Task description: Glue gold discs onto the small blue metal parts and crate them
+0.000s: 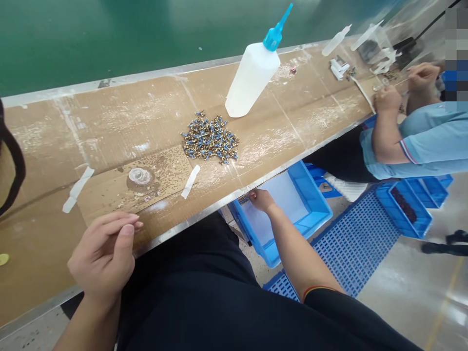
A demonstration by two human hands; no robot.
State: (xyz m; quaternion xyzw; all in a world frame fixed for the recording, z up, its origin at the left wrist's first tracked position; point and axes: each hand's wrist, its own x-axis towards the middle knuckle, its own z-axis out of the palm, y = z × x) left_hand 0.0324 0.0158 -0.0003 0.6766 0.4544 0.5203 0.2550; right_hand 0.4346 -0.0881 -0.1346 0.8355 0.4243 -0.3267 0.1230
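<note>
My left hand (104,256) hovers by the near edge of the bench, its fingers curled and the thumb against them. Whatever lies in that pinch, if anything, is too small to see. Just beyond it, a cardboard sheet (164,178) carries a small clear lump (139,176) in a wet-looking patch. My right hand (261,200) is closed, below the bench edge, at the near left corner of a blue bin (268,253). Small brownish pieces (243,199) lie beside its fingers. A pile of small brass-coloured and blue parts (210,138) sits on the bench.
Behind the pile stands a translucent squeeze bottle (252,80) with a blue nozzle. White tape strips (78,189) flank the cardboard. At right a co-worker's hands (388,99) work on the same bench. Stacked blue bins (407,207) and a blue slatted mat (360,239) are on the floor.
</note>
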